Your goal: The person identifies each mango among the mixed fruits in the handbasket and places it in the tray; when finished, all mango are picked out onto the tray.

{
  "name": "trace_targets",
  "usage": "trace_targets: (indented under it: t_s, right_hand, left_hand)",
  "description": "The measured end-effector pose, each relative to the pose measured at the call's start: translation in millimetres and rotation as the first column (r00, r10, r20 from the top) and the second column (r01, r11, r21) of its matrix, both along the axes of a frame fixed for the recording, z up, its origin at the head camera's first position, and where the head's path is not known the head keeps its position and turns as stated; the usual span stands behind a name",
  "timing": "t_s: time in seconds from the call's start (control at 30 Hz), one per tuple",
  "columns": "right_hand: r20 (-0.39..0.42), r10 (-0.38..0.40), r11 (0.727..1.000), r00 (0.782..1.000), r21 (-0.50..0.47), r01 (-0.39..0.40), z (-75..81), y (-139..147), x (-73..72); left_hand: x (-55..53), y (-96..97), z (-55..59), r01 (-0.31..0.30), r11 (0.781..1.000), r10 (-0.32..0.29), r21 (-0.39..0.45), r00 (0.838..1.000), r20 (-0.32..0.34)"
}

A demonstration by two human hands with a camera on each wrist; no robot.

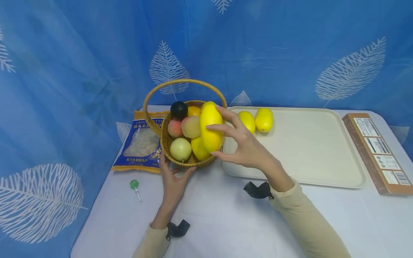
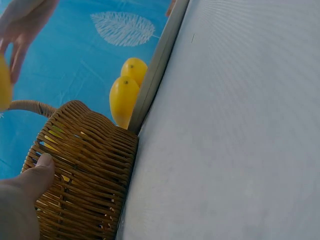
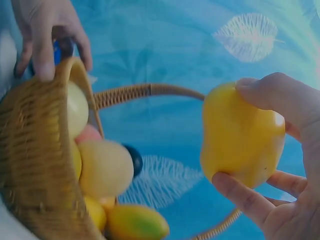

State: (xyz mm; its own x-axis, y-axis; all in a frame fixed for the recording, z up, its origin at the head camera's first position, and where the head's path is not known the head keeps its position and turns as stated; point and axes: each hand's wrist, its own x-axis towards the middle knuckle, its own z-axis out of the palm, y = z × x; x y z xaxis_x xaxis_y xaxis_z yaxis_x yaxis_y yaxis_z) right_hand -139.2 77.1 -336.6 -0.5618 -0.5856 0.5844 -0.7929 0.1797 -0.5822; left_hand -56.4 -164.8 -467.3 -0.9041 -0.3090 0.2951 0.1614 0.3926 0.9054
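Observation:
My right hand (image 1: 240, 143) holds a yellow mango-shaped fruit (image 1: 210, 127) between thumb and fingers, above the right side of a wicker basket (image 1: 166, 143). The right wrist view shows the same fruit (image 3: 240, 135) apart from the basket's contents. My left hand (image 1: 172, 182) grips the near side of the basket, its thumb (image 2: 37, 177) against the woven wall. Inside lie a pale green round fruit (image 1: 180, 149), a peach (image 1: 175, 128), a pale yellow round fruit (image 1: 191, 127), a dark round fruit (image 1: 179, 110), an orange one (image 1: 194, 111) and more yellow fruit (image 1: 199, 148).
Two yellow fruits (image 1: 264, 120) lie at the left end of a cream tray (image 1: 309, 143). A long brown box (image 1: 377, 154) stands at its right. Left of the basket are a blue pasta bag (image 1: 140, 143) and a green lollipop (image 1: 134, 185). A blue curtain (image 1: 274, 53) hangs behind.

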Motion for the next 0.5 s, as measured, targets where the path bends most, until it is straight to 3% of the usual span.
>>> trace_targets:
  t_s: [0.23,0.37,0.5]
  right_hand:
    - [0.038,-0.073,0.994,0.997,0.088,0.069,-11.4,41,3.1]
    - [0.090,-0.114,0.982,0.989,0.162,0.099,-28.2,61,0.7]
    - [0.148,-0.117,0.969,0.982,0.233,0.080,-47.9,70,-2.6]
  left_hand:
    - [0.2,-0.3,0.2,0.010,1.000,-0.010,0.022,1.000,-0.007]
    - [0.0,-0.2,0.5,0.015,1.000,-0.015,0.022,1.000,0.002]
    - [0.5,-1.2,-0.2,0.005,1.000,-0.005,0.024,1.000,0.005]
